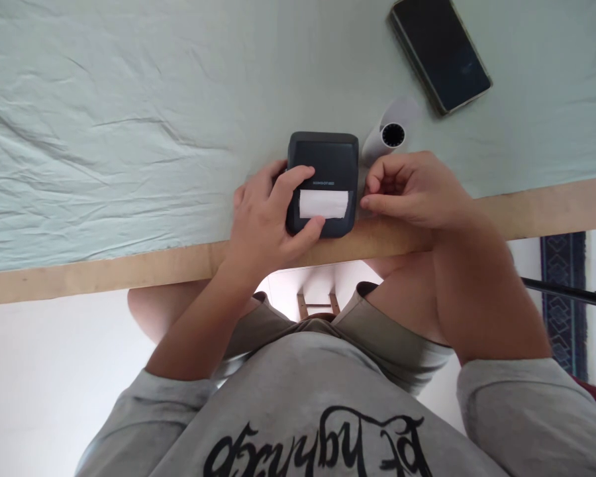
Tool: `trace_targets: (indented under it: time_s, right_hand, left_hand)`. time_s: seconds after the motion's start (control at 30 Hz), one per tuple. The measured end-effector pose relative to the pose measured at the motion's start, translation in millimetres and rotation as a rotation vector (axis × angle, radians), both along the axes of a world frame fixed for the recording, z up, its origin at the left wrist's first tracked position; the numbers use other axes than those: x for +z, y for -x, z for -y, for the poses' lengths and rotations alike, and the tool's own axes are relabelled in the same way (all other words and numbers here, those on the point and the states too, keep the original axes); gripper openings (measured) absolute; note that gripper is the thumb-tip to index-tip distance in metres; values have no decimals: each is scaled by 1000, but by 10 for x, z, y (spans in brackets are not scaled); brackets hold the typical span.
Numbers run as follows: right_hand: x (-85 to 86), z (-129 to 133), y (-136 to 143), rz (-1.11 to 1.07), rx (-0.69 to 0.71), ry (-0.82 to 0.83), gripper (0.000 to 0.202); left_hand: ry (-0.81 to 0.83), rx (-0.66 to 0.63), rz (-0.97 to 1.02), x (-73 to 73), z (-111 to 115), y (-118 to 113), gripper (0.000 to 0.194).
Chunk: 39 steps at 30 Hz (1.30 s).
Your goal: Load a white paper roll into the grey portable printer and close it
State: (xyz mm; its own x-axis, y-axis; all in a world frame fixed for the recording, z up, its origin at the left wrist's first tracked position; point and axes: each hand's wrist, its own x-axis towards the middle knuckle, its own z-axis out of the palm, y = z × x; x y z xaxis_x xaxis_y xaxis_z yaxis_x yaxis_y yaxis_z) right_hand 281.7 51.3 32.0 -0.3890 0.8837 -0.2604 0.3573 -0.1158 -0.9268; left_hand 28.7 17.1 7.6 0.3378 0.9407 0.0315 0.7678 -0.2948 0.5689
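A small black portable thermal printer (322, 159) lies near the table's front edge, and a strip of white paper (324, 205) shows at its lower part. My left hand (271, 215) grips the printer from its left side, index finger and thumb resting on its top. Close to the printer's right side, my right hand (412, 189) is closed with fingers curled and thumb stretched toward the device. Whatever it may pinch is too hidden to make out. Just beyond that hand lies a white paper roll (376, 142) with a dark hollow core.
Toward the back right lies a dark smartphone (442, 53) in a clear case. A wrinkled pale green cloth (129, 132) covers the table, whose wooden edge (104, 273) runs along the front. My legs are below it, and a patterned dark blue mat (563, 305) shows at right.
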Motion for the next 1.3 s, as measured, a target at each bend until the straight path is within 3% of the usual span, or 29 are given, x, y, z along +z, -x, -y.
trace_targets:
  time_s: [0.27,0.53,0.9,1.03,1.3]
  right_hand:
    - [-36,-15,-37,-43,17,36,13]
    - [-31,-17,-49,-58,23,61,14]
    - [-9,-3,-42,23,47,-17,43]
    - [-5,-8,-33,81,57,-28,49]
    - [-85,-18,32,215,51,-139,40]
  left_hand:
    - [-32,14,-1,-7,8,-10,57]
    - [-21,8,5,-7,7,-4,58]
    - [-23,1,-7,6,2,-9,58]
    - [-22,-4,15,-26,4,12,71]
    - [-8,-47,-20,-99,60,58,104]
